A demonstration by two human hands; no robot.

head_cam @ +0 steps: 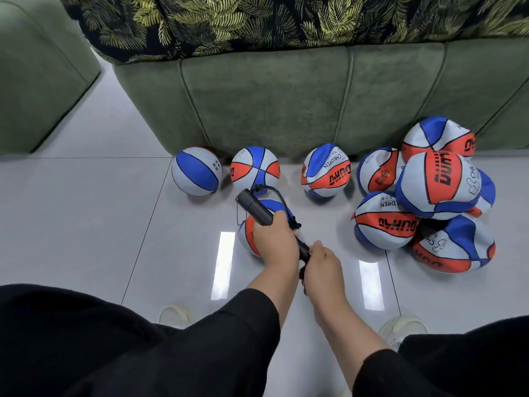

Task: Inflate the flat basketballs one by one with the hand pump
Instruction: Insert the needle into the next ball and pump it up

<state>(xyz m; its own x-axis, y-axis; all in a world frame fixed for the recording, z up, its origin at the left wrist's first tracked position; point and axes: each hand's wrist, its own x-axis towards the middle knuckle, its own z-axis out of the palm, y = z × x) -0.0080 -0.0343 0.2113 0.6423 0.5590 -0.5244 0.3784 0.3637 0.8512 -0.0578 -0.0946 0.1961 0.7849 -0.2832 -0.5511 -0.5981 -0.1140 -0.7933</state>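
A black hand pump (pixel 254 207) slants over a red, white and blue basketball (pixel 248 234) on the floor in front of me. My left hand (pixel 274 239) grips the pump's barrel. My right hand (pixel 323 263) holds the handle end at the lower right. A thin black hose loops from the pump's top down toward the ball; where it ends is hidden by my left hand. Three round basketballs (pixel 197 171) (pixel 255 169) (pixel 326 169) stand in a row against the sofa. A heap of flat, crumpled basketballs (pixel 438 181) lies at the right.
A green sofa (pixel 286 101) with a leaf-print cover runs along the back, and a green seat (pixel 37 73) stands at the left. The floor is glossy grey tile (pixel 100 224). My knees in black and my light shoes (pixel 176 315) are at the bottom.
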